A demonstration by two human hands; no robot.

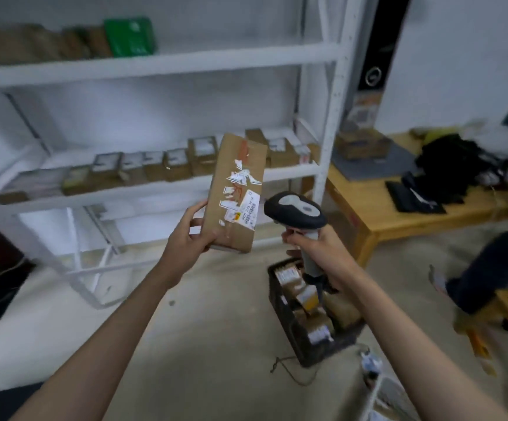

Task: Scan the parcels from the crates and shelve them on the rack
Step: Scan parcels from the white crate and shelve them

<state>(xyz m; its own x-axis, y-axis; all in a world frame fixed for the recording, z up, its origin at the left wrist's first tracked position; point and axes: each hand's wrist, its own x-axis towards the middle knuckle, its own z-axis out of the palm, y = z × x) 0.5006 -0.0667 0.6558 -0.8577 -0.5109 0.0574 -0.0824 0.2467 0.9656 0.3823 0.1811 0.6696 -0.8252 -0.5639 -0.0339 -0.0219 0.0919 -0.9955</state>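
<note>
My left hand (190, 230) grips the lower left corner of a long brown cardboard parcel (235, 189) and holds it upright in front of the rack. The parcel has torn white label scraps and a barcode sticker on its right side. My right hand (310, 243) grips the handle of a black and grey barcode scanner (295, 209), whose head points left at the barcode sticker, a short gap away. Below my right arm a black crate (280, 302) on the floor holds several more brown parcels. The white metal rack (155, 65) stands behind, with a row of small parcels on its middle shelf.
The top shelf carries brown parcels and a green packet (130, 36). A low wooden table (377, 208) to the right holds black bags and a box. Another person's leg (495, 268) is at the far right. A white basket (389, 396) sits at the bottom right.
</note>
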